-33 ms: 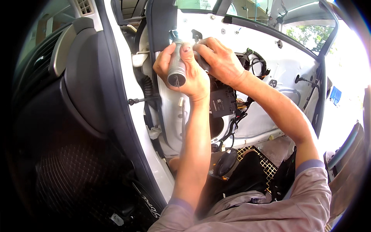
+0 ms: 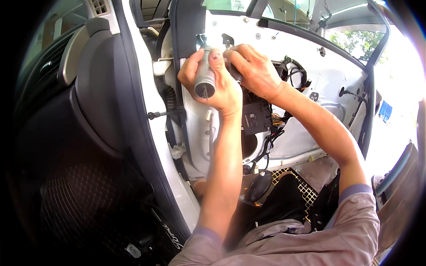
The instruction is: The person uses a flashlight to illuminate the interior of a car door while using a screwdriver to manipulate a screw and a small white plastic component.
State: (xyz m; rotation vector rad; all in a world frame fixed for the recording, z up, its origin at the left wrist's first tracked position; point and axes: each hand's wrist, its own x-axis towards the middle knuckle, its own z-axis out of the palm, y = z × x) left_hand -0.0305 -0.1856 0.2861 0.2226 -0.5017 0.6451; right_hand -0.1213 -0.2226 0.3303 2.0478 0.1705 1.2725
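Against a stripped white car door (image 2: 301, 53), a worker's left hand (image 2: 224, 91) wraps a grey cylinder (image 2: 204, 73), fingers on one side, thumb along the other, its round end turned toward the camera. A thin strap (image 2: 210, 133) hangs from that end, past the wrist. Just beside it, the right hand (image 2: 257, 73) bends inward with fingers curled near a dark piece (image 2: 234, 74); with so much of that hidden, whether it is pinched or merely touched cannot be told.

The cylinder looks stiff and of modest heft, its smooth barrel likely to slip in a damp palm; mid-barrel, where the palm sits, seems the surest hold. The door's shell is the nearest thing to a container: a black module (image 2: 256, 118) sits at its inner face, yellow wires (image 2: 277, 119) bunched at the module's right edge.
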